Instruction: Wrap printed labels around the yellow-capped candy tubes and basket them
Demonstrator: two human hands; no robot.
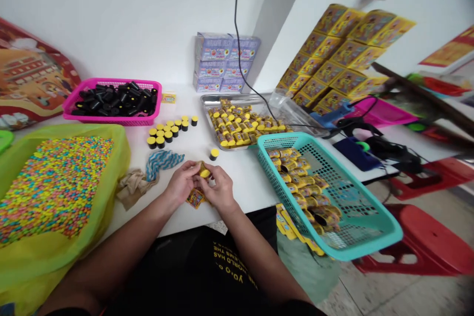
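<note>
My left hand (183,180) and my right hand (221,188) are closed together around a small yellow-capped canister (204,173), whose printed wrapper shows between the fingers. Flat on the white table just under my hands lies a printed label (195,198), partly covered by them. One black canister with a yellow lid (214,153) stands alone behind my right hand. Further left, several more capped canisters (168,131) stand upright in rows. A blue striped cloth (163,163) and a beige cloth (135,186) lie left of my left hand.
A yellow-lined tub (118,145) of colored candies stands left, with a pink basket (157,103) of black canisters behind it. A metal tray (207,108) holds wrapped canisters. A teal basket (365,197) overhangs the table's right edge. Purple boxes (213,54) and yellow boxes (336,52) are stacked behind.
</note>
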